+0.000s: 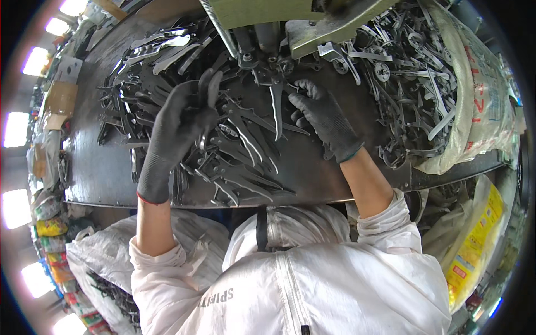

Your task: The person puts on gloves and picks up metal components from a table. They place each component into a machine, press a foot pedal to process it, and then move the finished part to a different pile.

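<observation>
Under the press head, a plier-like metal tool (276, 109) hangs with one long, wavy-edged handle pointing toward me. My right hand (324, 114), in a dark grey glove, is just right of it; its curled fingers pinch at the tool's upper end by the press. My left hand (187, 109), gloved the same way, is raised over the heap of tools on the left. Its fingers stretch upward, and nothing shows in them. Below and between the hands, several similar plier-like tools (245, 137) lie loosely on the dark metal table (318, 178).
The green press (268, 14) stands at the far middle, with a vertical rod at its left. A pile of loose metal parts (402, 72) spills from a woven sack (474, 95) on the right. More handles (162, 47) lie far left. White sacks (106, 248) sit below the table's near edge.
</observation>
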{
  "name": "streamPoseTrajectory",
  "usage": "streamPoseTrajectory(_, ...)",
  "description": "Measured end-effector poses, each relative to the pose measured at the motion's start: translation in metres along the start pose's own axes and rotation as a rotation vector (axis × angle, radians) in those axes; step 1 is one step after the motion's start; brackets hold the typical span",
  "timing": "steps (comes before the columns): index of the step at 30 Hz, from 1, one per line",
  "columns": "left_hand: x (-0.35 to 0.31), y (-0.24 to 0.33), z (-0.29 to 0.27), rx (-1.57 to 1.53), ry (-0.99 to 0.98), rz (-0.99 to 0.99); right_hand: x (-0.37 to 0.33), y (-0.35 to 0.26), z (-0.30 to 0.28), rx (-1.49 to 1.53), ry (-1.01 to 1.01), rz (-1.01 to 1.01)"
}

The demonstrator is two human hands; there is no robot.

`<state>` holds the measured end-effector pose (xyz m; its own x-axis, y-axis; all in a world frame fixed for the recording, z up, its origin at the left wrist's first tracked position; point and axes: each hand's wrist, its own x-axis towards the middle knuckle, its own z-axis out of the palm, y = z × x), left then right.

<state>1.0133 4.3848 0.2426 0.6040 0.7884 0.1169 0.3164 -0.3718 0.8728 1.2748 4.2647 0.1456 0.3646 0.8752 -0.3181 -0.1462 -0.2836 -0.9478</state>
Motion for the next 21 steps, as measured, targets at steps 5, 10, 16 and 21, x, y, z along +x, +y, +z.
streamPoseTrajectory(5,0.021,0.032,0.036,0.172,-0.388,-0.116,-0.002,-0.003,0.001,0.066,-0.024,-0.089)
streamPoseTrajectory(10,0.042,0.044,0.114,0.004,-0.508,0.193,0.047,0.065,-0.003,-0.529,0.373,-0.859)
streamPoseTrajectory(16,0.060,-0.028,0.121,0.420,-0.245,0.128,0.034,-0.046,-0.141,-0.962,0.657,-0.323)
streamPoseTrajectory(21,0.050,-0.032,0.118,0.461,-0.097,0.180,0.010,-0.039,-0.150,-0.629,0.790,-0.454)
